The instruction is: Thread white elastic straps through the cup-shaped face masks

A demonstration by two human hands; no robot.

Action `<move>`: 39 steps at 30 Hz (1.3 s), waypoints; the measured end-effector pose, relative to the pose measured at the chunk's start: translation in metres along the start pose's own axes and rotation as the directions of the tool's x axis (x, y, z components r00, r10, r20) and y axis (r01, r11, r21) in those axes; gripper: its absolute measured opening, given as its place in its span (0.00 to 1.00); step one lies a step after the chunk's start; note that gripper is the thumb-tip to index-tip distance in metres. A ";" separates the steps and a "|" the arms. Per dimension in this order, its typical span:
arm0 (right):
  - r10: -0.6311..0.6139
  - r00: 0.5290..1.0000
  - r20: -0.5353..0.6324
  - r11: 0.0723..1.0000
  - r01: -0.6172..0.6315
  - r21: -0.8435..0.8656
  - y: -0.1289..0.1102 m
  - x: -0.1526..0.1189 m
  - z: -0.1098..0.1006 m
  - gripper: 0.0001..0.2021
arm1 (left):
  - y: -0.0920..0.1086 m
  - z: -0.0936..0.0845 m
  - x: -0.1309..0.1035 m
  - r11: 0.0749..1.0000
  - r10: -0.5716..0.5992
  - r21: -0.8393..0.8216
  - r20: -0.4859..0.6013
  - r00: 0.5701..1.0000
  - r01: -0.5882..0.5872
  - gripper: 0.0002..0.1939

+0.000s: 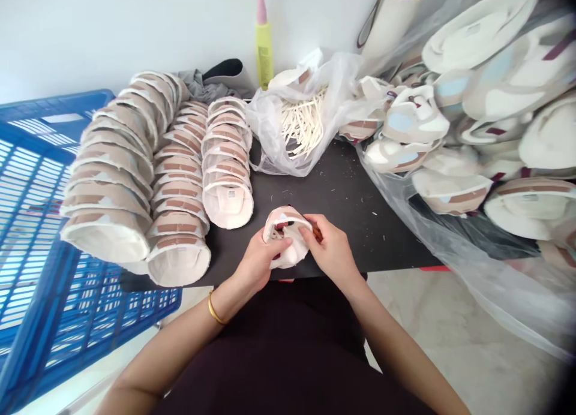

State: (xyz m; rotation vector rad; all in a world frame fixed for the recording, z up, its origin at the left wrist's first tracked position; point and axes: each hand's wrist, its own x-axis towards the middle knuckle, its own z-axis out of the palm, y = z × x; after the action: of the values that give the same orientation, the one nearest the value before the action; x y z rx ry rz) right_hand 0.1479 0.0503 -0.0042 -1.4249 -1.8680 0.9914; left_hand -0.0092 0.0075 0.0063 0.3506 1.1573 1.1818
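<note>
Near the table's front edge, my left hand (263,256) grips the left side of a small white and brown shoe upper (291,256), its thumb laid over the white lining. My right hand (332,247) pinches the right rim of the same upper, thumb pressed against the lining and fingers partly hidden behind. Something orange-brown shows beside the right fingers; I cannot make out what it is. The upper's opening faces me, and dark red bits show through it. Behind it stands a clear plastic bag (265,157) full of thin cream strips (302,124).
Nested rows of shoe uppers (177,223) stand at the left, beside a blue plastic basket (49,295). Loose uppers (454,190) are heaped in clear plastic at the right. A yellow bottle with a pink tip (264,52) and a white flask (391,25) stand by the wall.
</note>
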 end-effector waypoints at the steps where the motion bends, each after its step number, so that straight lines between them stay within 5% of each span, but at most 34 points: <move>1: -0.037 0.999 -0.007 0.999 0.037 -0.006 -0.001 -0.005 -0.004 0.14 | 0.000 0.001 0.001 1.000 0.011 0.014 -0.024 1.000 -0.010 0.22; 5: -0.208 0.969 -0.132 0.971 0.188 -0.147 -0.007 -0.028 -0.018 0.14 | -0.004 0.005 0.004 0.996 0.065 0.069 -0.127 0.990 -0.056 0.23; 8: -0.297 0.952 -0.076 0.923 0.266 -0.280 -0.010 -0.043 -0.017 0.13 | -0.007 0.008 0.005 0.995 0.062 0.087 -0.090 0.994 -0.054 0.24; 18: -0.323 0.944 -0.066 0.716 0.199 -0.669 -0.005 -0.044 -0.001 0.14 | 0.000 0.010 -0.003 0.971 0.002 0.239 0.037 0.999 -0.011 0.22; 22: -0.326 0.943 -0.066 0.720 0.202 -0.664 -0.004 -0.042 -0.002 0.15 | 0.003 0.005 -0.003 0.978 -0.026 0.208 0.095 0.995 0.006 0.22; 26: -0.246 0.967 -0.063 0.823 0.174 -0.541 -0.006 -0.037 -0.005 0.15 | 0.004 -0.003 -0.001 0.991 -0.050 0.131 0.190 0.981 0.025 0.23; 30: -0.205 0.978 -0.027 0.881 0.172 -0.441 -0.011 -0.033 -0.008 0.15 | 0.004 -0.008 0.003 0.996 -0.014 0.093 0.161 0.987 -0.002 0.21; 39: -0.221 0.974 -0.040 0.849 0.172 -0.500 -0.013 -0.025 0.004 0.15 | -0.006 -0.002 0.007 0.995 0.055 0.078 0.082 0.995 -0.061 0.19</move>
State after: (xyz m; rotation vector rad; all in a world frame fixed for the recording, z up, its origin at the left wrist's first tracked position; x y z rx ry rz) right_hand 0.1443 0.0232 0.0041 -1.4799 -2.2419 0.3397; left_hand -0.0083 0.0100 -0.0023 0.4919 1.1338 1.1633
